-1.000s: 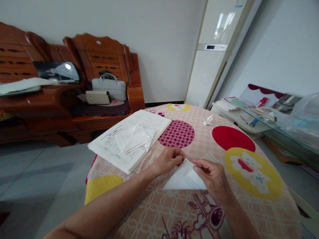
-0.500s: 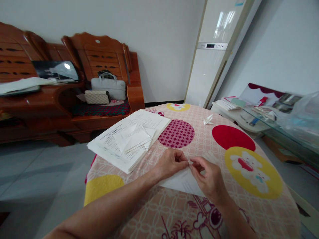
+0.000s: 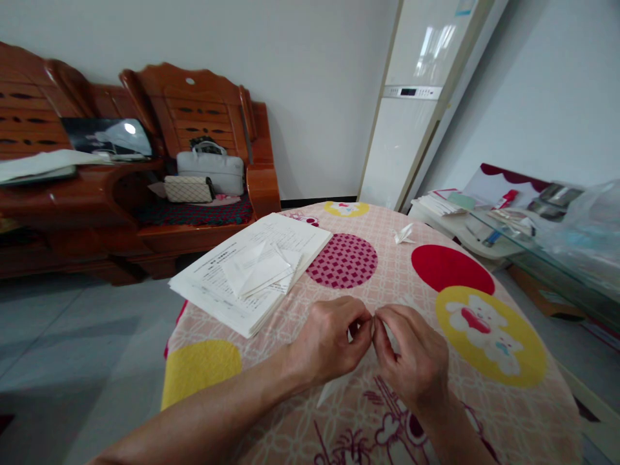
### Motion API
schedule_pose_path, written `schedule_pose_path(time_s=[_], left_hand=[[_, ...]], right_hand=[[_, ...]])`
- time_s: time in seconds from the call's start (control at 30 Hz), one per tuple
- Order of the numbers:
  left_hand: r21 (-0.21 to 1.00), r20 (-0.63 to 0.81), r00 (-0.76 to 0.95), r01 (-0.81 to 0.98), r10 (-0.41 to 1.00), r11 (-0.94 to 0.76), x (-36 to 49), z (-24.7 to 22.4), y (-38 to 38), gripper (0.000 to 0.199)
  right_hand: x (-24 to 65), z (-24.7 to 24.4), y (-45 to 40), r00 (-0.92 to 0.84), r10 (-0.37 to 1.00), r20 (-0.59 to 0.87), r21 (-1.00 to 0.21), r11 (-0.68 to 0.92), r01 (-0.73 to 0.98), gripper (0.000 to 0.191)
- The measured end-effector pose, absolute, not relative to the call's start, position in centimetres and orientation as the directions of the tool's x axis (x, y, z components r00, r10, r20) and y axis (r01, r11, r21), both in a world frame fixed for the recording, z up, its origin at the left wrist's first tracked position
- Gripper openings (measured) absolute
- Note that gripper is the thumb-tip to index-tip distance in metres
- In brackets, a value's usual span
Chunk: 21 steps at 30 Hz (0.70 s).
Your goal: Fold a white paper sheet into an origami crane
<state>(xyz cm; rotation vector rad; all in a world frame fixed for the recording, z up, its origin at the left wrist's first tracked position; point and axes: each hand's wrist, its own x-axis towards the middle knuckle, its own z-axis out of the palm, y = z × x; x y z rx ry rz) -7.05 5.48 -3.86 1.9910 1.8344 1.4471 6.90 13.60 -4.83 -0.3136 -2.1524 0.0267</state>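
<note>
Over the patterned tablecloth, my left hand (image 3: 330, 339) and my right hand (image 3: 411, 352) meet fingertip to fingertip. Both pinch a thin white sheet of paper (image 3: 335, 387), whose pale corner shows below my left hand. The rest of the sheet is mostly hidden behind my fingers, so its folds cannot be made out. To the left of my hands lie folded pieces of white paper (image 3: 256, 268) on top of a stack of printed sheets (image 3: 213, 294). Farther off, a small folded white paper figure (image 3: 403, 234), like a crane, rests on the cloth.
The round table (image 3: 285, 423) wears a pink cloth with coloured circles. A wooden sofa (image 3: 203, 229) holding a grey bag (image 3: 210, 171) stands behind on the left. At right is a glass shelf (image 3: 542, 248) with papers, metal bowls and a plastic bag.
The sheet's broad face lay visible beneath my hands before; now only a corner shows. My hands have turned, with their fingertips pressed closer together, and my right hand sits slightly nearer me.
</note>
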Motion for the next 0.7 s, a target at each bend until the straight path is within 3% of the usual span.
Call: schedule_pose_path(time_s=[0.2, 0.7], left_hand=[[0.395, 0.702, -0.029, 0.847, 0.712, -0.355, -7.4, -5.1, 6.0, 0.012], [0.324, 0.718, 0.007, 0.881, 0.696, -0.344, -7.4, -5.7, 6.5, 0.012]], right_hand=[[6.5, -5.0, 13.7, -0.477, 0.205, 0.854, -0.095, 0.965, 0.244, 0.016], [6.6, -5.0, 13.9, -0.498, 0.299, 0.814, -0.208, 0.951, 0.231, 0.015]])
